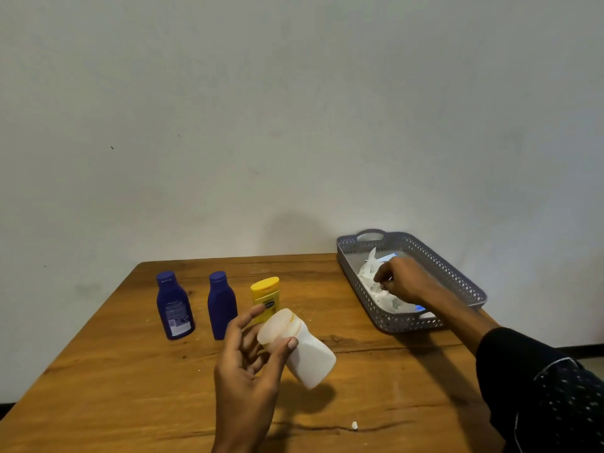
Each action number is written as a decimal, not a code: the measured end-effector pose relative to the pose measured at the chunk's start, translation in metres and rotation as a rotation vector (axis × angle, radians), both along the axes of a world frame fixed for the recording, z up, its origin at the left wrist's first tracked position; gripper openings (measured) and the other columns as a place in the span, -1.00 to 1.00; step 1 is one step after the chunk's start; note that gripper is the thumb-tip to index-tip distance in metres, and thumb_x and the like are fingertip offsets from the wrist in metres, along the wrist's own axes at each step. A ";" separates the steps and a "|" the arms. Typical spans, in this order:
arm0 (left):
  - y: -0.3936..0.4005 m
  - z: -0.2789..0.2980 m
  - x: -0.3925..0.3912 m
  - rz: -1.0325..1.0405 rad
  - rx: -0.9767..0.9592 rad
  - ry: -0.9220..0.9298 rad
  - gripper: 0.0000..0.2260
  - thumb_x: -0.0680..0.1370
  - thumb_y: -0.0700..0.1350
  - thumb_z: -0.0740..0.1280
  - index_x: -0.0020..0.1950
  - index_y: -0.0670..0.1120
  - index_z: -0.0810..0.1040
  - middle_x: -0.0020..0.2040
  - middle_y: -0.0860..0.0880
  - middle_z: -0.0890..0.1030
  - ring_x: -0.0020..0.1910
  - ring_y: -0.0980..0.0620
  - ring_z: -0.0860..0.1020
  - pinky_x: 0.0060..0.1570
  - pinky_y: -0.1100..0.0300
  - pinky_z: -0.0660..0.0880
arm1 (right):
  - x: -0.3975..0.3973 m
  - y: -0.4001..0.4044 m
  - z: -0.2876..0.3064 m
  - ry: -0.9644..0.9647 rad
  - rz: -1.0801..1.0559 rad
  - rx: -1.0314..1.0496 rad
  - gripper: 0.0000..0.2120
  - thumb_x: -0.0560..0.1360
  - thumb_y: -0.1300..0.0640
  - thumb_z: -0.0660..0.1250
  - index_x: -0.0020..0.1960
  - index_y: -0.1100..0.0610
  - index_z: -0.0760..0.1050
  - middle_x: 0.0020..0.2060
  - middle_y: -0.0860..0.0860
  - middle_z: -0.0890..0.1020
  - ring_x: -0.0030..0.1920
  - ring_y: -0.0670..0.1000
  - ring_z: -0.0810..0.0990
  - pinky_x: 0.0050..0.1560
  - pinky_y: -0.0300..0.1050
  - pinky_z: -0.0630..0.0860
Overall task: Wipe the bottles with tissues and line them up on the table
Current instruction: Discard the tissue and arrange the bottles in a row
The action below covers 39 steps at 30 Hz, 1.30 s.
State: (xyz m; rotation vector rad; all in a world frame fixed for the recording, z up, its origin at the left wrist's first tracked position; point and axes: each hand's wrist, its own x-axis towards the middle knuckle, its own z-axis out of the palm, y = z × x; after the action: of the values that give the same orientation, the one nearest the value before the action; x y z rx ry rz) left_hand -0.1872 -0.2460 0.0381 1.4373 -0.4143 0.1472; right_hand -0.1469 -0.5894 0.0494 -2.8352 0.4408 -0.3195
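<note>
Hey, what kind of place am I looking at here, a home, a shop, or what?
Probably a room in a home, though that is a guess: a worn wooden table pushed against a bare pale wall, toiletry-style bottles such as the two blue bottles, and a grey plastic basket of tissues.

A wooden worktop fills the lower part of the view, its orange-brown grain marked by dark knots and a long crack running across toward the right edge. Pale crumbs lie scattered over the surface near the middle and toward the left edge. One small white scrap lies alone close to the near edge, right of centre. Behind the far edge rises a plain off-white wall, bearing a few tiny dark specks on its left half. A dark skirting strip shows low beyond the right edge.
</note>
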 end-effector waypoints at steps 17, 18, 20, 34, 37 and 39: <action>0.027 -0.004 0.012 0.016 0.134 -0.076 -0.63 0.43 -0.19 0.49 0.18 0.09 0.55 0.08 0.20 0.62 0.07 0.16 0.62 -0.04 0.17 0.63 | -0.023 0.181 0.058 0.278 0.730 0.272 -0.58 0.46 0.14 0.48 0.30 0.10 0.52 0.18 0.00 0.64 0.14 -0.05 0.64 0.17 -0.02 0.62; 0.033 -0.005 0.013 0.031 0.139 -0.080 -0.63 0.42 -0.15 0.49 0.18 0.10 0.54 0.08 0.18 0.62 0.06 0.17 0.61 -0.06 0.17 0.63 | -0.018 0.187 0.061 0.301 0.736 0.226 -0.60 0.48 0.17 0.47 0.30 0.11 0.52 0.18 0.00 0.65 0.14 -0.06 0.64 0.17 -0.04 0.62; 0.046 -0.007 0.017 0.067 0.141 -0.068 -0.62 0.39 -0.06 0.48 0.18 0.12 0.54 0.08 0.15 0.60 0.03 0.17 0.60 -0.10 0.15 0.63 | -0.008 0.200 0.071 0.330 0.750 0.149 -0.64 0.51 0.20 0.43 0.29 0.10 0.53 0.16 -0.02 0.66 0.12 -0.09 0.65 0.17 -0.08 0.61; 0.115 -0.026 0.072 0.208 0.109 -0.016 -0.58 0.42 -0.08 0.48 0.24 0.15 0.53 0.20 0.10 0.59 0.12 0.09 0.59 -0.01 0.07 0.64 | 0.130 0.324 0.103 -0.011 0.710 -0.015 -0.56 0.48 0.08 0.48 0.32 0.11 0.50 0.08 -0.03 0.62 -0.02 -0.10 0.57 -0.05 -0.28 0.47; 0.114 -0.032 0.075 0.193 0.117 -0.006 -0.60 0.45 -0.16 0.48 0.20 0.21 0.53 0.18 0.14 0.59 0.12 0.17 0.58 0.02 0.11 0.63 | 0.150 0.333 0.087 0.039 0.692 -0.128 -0.43 0.47 0.09 0.49 0.43 0.07 0.39 0.30 0.06 0.52 0.25 0.04 0.51 0.16 -0.11 0.47; 0.113 -0.036 0.078 0.180 0.116 0.024 -0.60 0.45 -0.15 0.48 0.21 0.20 0.53 0.18 0.17 0.58 0.14 0.17 0.56 0.06 0.09 0.62 | 0.160 0.338 0.078 0.086 0.690 -0.191 -0.40 0.46 0.10 0.50 0.45 0.06 0.37 0.34 0.07 0.48 0.32 0.08 0.46 0.22 -0.06 0.46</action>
State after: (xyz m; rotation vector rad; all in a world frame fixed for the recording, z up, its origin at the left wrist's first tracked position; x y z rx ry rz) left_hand -0.1096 -0.1327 0.0025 1.5884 -0.2769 0.2535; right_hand 0.0129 -0.2512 0.1277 -2.9666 -0.5816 -0.1001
